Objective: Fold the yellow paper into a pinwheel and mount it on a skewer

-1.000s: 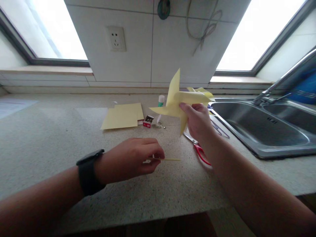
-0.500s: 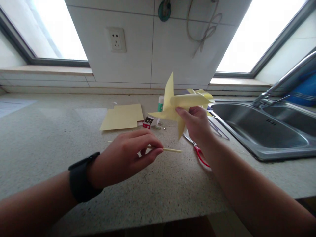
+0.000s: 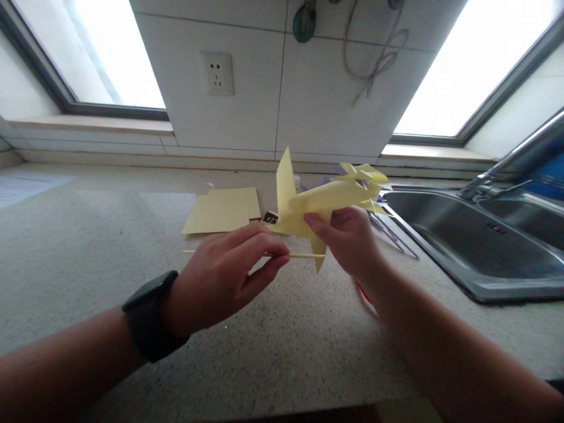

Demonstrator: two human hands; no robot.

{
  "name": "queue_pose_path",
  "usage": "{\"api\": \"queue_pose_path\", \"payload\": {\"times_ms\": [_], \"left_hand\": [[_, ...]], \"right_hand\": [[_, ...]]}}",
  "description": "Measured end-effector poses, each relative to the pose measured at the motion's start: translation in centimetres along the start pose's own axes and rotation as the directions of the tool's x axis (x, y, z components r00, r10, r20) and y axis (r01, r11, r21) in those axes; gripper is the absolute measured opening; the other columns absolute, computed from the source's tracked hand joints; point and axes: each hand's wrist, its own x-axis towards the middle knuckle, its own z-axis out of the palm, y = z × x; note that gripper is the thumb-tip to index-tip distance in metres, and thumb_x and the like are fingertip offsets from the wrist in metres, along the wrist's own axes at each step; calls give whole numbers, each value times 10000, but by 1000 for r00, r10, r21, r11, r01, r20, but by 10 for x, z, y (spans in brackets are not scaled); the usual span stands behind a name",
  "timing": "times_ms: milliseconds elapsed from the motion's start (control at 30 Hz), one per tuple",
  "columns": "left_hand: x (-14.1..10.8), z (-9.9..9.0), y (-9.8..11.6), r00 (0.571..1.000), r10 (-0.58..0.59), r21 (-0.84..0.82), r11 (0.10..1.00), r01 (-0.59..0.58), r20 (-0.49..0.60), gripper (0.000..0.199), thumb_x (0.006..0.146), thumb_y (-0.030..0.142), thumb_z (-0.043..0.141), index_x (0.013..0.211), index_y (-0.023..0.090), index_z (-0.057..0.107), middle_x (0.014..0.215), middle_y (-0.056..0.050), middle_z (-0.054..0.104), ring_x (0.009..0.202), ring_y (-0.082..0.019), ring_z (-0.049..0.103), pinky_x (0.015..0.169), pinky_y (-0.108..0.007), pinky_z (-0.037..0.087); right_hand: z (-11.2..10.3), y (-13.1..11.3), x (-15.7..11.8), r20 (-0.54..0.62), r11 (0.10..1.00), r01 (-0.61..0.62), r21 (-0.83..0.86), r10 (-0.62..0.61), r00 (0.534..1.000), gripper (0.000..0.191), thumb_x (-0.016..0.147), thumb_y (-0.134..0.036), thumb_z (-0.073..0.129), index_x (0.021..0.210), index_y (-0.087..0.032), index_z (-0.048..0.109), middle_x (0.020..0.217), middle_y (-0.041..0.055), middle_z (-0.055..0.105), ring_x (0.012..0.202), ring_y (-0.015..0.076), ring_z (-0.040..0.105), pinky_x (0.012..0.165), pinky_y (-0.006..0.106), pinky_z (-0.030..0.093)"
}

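A thin wooden stick (image 3: pixel 307 255) is pinched between the thumb and fingers of my left hand (image 3: pixel 240 264), which wears a black watch. It lies about level, and its right end overlaps the lowest fin of a yellow paper model (image 3: pixel 332 200); whether they touch I cannot tell. My right hand (image 3: pixel 352 238) grips this model by its rolled tube body. Pointed fins stand out at its left end, and smaller paper pieces with thin sticks show at its right end. My right fingertips are hidden behind the tube.
Yellow paper sheets (image 3: pixel 218 211) lie on the speckled counter (image 3: pixel 273 352) beside a small open box (image 3: pixel 269 217). Red-handled scissors (image 3: pixel 365 294) are mostly hidden under my right forearm. Bent metal rods (image 3: pixel 396 235) lie near the steel sink (image 3: pixel 440 247) at right.
My right hand has brought the paper model slightly down and left, closer to the stick. The stick has risen a little and lies more level. The view has shifted slightly.
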Motion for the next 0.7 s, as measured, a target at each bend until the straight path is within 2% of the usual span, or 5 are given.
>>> {"api": "queue_pose_path", "payload": {"times_ms": [100,200,367,533,700], "left_hand": [[-2,-1,0,996,49,56,997,-44,-81,62,933,215,658,979,175,647,935,-7,689,764,-90,619,675,-216,483],[-4,-2,-1,986,82,125,990,-64,-144,91,907,213,698,986,181,666,945,-3,707,792,-93,647,701,-216,501],[-4,-7,-1,969,162,206,971,-122,-189,156,863,197,748,1007,183,692,960,-5,725,831,-110,674,768,-242,530],[1,-14,5,956,221,272,948,-164,-194,89,883,202,722,966,168,718,903,-26,747,789,-128,691,749,-263,552],[2,-19,9,966,198,307,941,-140,-167,75,882,214,720,957,211,719,874,-8,761,745,-142,703,696,-286,565]], "right_hand": [[4,-5,-9,27,991,114,-68,-112,993,129,826,-324,739,881,-208,756,841,8,741,765,156,674,750,340,566],[5,-13,-17,39,965,242,-101,-239,970,88,818,-254,750,903,-235,756,856,-12,751,761,141,681,717,299,561],[5,-25,-22,46,883,445,-147,-443,895,223,768,-139,776,949,-265,745,901,-26,757,791,142,691,761,298,563],[4,-31,-23,66,865,493,-96,-489,870,252,744,-86,767,897,-281,724,892,-32,735,766,151,677,737,322,567],[3,-33,-22,70,866,492,-90,-487,871,228,714,-99,795,811,-290,716,905,-32,732,793,176,675,767,358,550]]}}
